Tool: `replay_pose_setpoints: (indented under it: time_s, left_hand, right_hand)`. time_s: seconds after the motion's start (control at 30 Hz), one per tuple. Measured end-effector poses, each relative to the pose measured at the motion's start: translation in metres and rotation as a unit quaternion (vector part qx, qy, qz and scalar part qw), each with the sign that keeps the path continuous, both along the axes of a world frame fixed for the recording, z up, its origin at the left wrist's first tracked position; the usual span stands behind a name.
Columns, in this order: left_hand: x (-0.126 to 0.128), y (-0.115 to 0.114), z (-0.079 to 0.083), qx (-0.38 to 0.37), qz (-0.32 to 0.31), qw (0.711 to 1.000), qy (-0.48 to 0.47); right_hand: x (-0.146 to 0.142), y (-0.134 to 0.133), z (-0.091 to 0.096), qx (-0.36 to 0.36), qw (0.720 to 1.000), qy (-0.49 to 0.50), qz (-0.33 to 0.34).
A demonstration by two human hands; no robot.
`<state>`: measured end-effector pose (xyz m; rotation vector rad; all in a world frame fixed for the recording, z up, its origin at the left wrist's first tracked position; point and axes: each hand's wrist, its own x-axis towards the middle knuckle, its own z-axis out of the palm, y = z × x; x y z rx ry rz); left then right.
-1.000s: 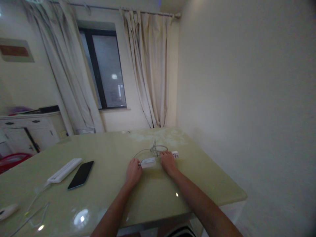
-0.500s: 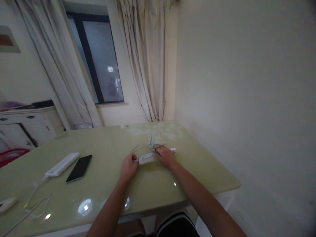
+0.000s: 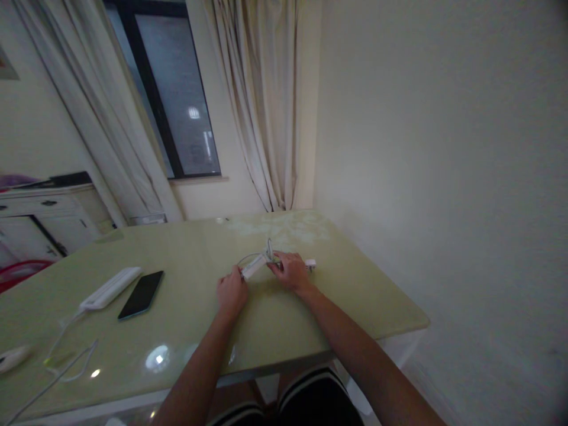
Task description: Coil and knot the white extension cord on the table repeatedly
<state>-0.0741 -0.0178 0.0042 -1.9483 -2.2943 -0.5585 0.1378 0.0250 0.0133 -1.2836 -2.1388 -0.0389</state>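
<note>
A white power adapter (image 3: 254, 267), a slim block, is held up at a slant just above the table. My left hand (image 3: 233, 290) is closed on its near left end, thumb and fingertips pinching there. A pale cord (image 3: 269, 247) stands in a bundled loop at the adapter's far right end. My right hand (image 3: 291, 272) has its fingers closed around this bundle, beside the adapter; its fingertips are partly hidden. Just past the right hand's knuckles, a white plug (image 3: 310, 264) shows to the right.
To the left on the glossy green table (image 3: 186, 343) lie a dark phone (image 3: 142, 294) and a long white power strip (image 3: 112, 288) with its white cord (image 3: 66, 373). A white rounded object (image 3: 14, 358) lies at the far left edge. The wall (image 3: 421, 177) runs along the right.
The adapter has gone from lying nearly level to tilted, its right end higher. My right hand has shifted slightly left, closing round the cord bundle. The camera view has dipped a little.
</note>
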Motion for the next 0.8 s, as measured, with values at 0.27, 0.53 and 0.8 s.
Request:
replay_pose_setpoints:
  time_s: [0.27, 0.53, 0.8]
  left_hand:
    - [0.026, 0.018, -0.001, -0.067, -0.026, 0.997, 0.023]
    - [0.038, 0.021, -0.017, 0.041, -0.201, 0.966, -0.158]
    - [0.037, 0.004, 0.000, 0.053, -0.268, 0.945, -0.178]
  right_hand:
    - [-0.007, -0.003, -0.007, 0.022, 0.995, -0.032, 0.088]
    - [0.002, -0.004, -0.007, 0.005, 0.985, 0.104, 0.136]
    - [-0.004, 0.007, -0.012, -0.082, 0.967, 0.241, -0.028]
